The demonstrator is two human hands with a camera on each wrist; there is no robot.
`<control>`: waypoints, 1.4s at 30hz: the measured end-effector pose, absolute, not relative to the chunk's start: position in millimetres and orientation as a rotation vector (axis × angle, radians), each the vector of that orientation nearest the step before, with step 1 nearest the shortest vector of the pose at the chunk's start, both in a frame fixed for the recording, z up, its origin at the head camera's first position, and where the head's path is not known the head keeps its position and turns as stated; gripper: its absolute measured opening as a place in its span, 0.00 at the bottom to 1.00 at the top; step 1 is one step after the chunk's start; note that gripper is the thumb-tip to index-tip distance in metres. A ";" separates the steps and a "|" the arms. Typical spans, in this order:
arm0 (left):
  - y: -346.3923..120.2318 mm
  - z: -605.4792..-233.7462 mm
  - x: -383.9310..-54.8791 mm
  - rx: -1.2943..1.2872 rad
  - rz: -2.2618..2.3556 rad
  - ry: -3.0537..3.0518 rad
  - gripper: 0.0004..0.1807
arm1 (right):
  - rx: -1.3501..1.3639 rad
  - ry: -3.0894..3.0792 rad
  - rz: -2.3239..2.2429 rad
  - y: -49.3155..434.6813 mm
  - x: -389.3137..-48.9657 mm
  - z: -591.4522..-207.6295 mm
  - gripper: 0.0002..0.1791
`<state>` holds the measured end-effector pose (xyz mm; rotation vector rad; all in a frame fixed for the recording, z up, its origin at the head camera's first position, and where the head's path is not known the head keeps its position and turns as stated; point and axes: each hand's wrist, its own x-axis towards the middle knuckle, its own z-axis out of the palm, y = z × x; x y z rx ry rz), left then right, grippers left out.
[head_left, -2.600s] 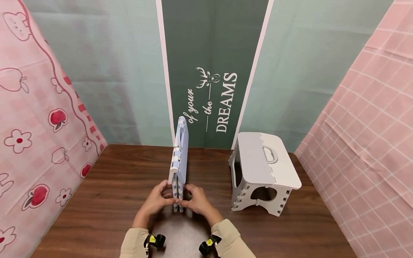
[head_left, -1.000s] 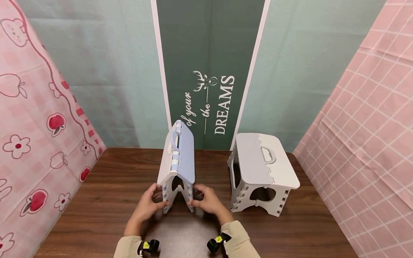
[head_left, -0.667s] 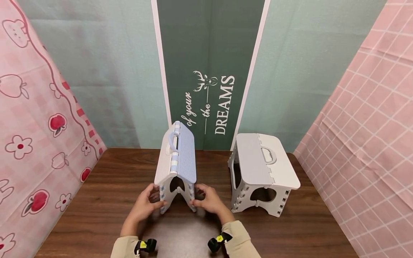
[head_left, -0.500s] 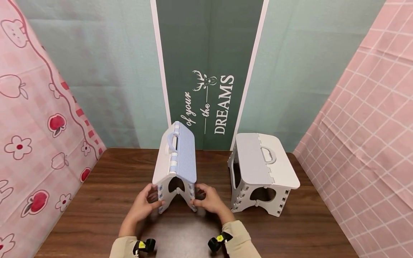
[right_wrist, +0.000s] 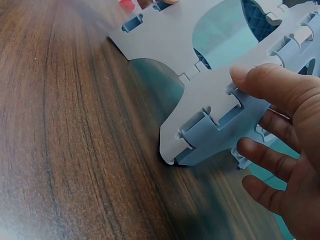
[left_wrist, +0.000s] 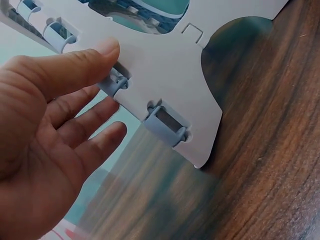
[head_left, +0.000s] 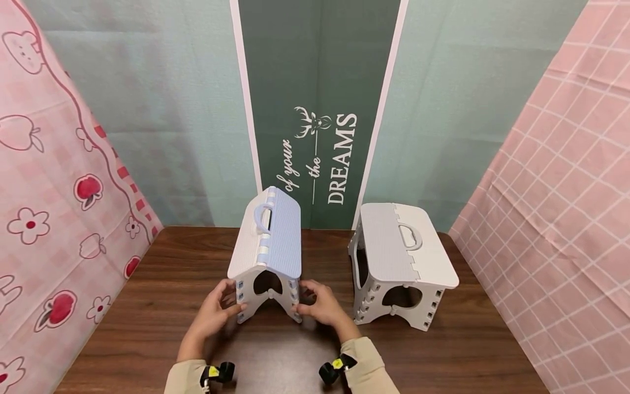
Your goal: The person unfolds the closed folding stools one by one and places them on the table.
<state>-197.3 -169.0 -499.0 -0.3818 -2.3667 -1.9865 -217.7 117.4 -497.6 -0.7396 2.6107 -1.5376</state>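
A blue and white folding stool (head_left: pixel 285 235) stands partly unfolded on the table, its two seat halves sloping down from the middle hinge like a roof. My left hand (head_left: pixel 213 314) holds its left leg, and my right hand (head_left: pixel 324 307) holds the right leg. In the left wrist view the thumb (left_wrist: pixel 82 67) lies on the white end panel (left_wrist: pixel 165 70), with fingers at the leg's outer side. In the right wrist view the thumb (right_wrist: pixel 270 82) presses the leg's edge beside the blue side panel (right_wrist: pixel 210 137). A carrying handle (head_left: pixel 262 219) stands up at the hinge.
To the right stands another folding stool (head_left: pixel 394 241), grey and white, fully unfolded with a flat seat. The brown wooden table (head_left: pixel 162 306) meets a green backdrop (head_left: pixel 192 137) behind. Pink cloths hang on the left (head_left: pixel 54 186) and right (head_left: pixel 556 191).
The blue and white stool was folded nearly flat and has spread open. Both hands have moved apart with its legs, and the seat halves have become flatter. The grey and white stool stays in place.
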 end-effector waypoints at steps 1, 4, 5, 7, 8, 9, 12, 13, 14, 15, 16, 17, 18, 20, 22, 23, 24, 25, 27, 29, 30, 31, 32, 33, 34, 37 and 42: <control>-169.4 -499.0 -197.7 -0.385 -1.984 -2.368 0.22 | -0.739 2.607 -1.541 117.9 -218.0 -497.8 0.28; -170.9 -499.6 -198.9 -0.384 -1.970 -2.376 0.23 | -0.733 2.593 -1.550 119.0 -218.7 -498.2 0.28; -171.4 -500.0 -199.3 -0.385 -1.965 -2.379 0.23 | -0.731 2.592 -1.550 119.3 -218.8 -498.2 0.28; -171.9 -500.2 -199.6 -0.395 -1.966 -2.379 0.23 | -0.729 2.595 -1.545 119.8 -219.3 -498.6 0.28; -172.2 -500.6 -199.8 -0.396 -1.964 -2.379 0.23 | -0.726 2.600 -1.540 120.0 -219.2 -498.5 0.28; -172.4 -500.9 -199.9 -0.397 -1.966 -2.379 0.23 | -0.722 2.605 -1.535 120.2 -218.9 -498.6 0.29; -172.6 -500.8 -199.7 -0.396 -1.982 -2.377 0.24 | -0.716 2.616 -1.522 120.9 -218.6 -499.5 0.29; -173.1 -501.4 -199.7 -0.395 -1.983 -2.379 0.24 | -0.714 2.616 -1.521 120.8 -218.4 -499.6 0.29; -173.3 -501.3 -199.3 -0.390 -1.988 -2.379 0.24 | -0.713 2.615 -1.521 120.7 -218.1 -499.6 0.29; -173.5 -501.2 -198.9 -0.386 -1.992 -2.379 0.24 | -0.714 2.611 -1.523 120.7 -218.2 -500.0 0.29; -173.6 -501.3 -198.8 -0.386 -1.995 -2.377 0.24 | -0.716 2.609 -1.524 120.8 -218.4 -500.4 0.29; -173.8 -501.6 -199.0 -0.388 -1.998 -2.374 0.24 | -0.719 2.607 -1.527 120.9 -218.5 -500.7 0.29; -173.7 -501.6 -198.9 -0.388 -2.003 -2.371 0.24 | -0.721 2.606 -1.527 121.1 -218.8 -501.0 0.29; -173.6 -502.3 -199.9 -0.405 -2.017 -2.359 0.25 | -0.723 2.609 -1.532 121.8 -219.3 -501.7 0.29; -173.3 -502.9 -201.2 -0.430 -2.028 -2.350 0.25 | -0.726 2.610 -1.550 122.3 -219.6 -502.1 0.28; -173.2 -503.3 -201.8 -0.435 -2.029 -2.348 0.24 | -0.727 2.605 -1.564 122.4 -219.8 -502.4 0.28; -173.3 -503.8 -202.1 -0.437 -2.032 -2.348 0.24 | -0.729 2.598 -1.577 122.3 -220.0 -502.8 0.28; -173.4 -504.0 -202.2 -0.435 -2.032 -2.349 0.24 | -0.731 2.581 -1.597 122.0 -219.9 -502.9 0.28; -173.8 -503.6 -201.4 -0.416 -2.024 -2.363 0.24 | -0.733 2.551 -1.630 120.9 -219.6 -502.9 0.27; -174.8 -503.1 -201.5 -0.403 -2.012 -2.374 0.24 | -0.728 2.539 -1.636 119.2 -219.7 -502.1 0.27; -175.1 -502.2 -201.5 -0.394 -2.007 -2.379 0.24 | -0.728 2.539 -1.636 118.2 -219.7 -501.5 0.27; -175.3 -501.2 -201.5 -0.386 -1.996 -2.387 0.24 | -0.727 2.545 -1.635 117.1 -219.7 -500.9 0.27; -175.5 -500.6 -201.8 -0.380 -1.988 -2.395 0.24 | -0.728 2.556 -1.630 116.0 -219.8 -500.8 0.27; -175.7 -499.9 -202.2 -0.372 -1.979 -2.403 0.24 | -0.729 2.567 -1.625 114.9 -220.0 -500.7 0.26; -175.6 -498.9 -202.4 -0.357 -1.970 -2.410 0.24 | -0.728 2.576 -1.620 113.9 -220.1 -500.9 0.26; -174.8 -496.0 -202.1 -0.322 -1.904 -2.460 0.24 | -0.734 2.619 -1.586 112.0 -219.2 -502.6 0.27; -171.8 -490.6 -200.6 -0.297 -1.647 -2.562 0.25 | -0.709 2.698 -1.528 112.0 -214.3 -503.6 0.32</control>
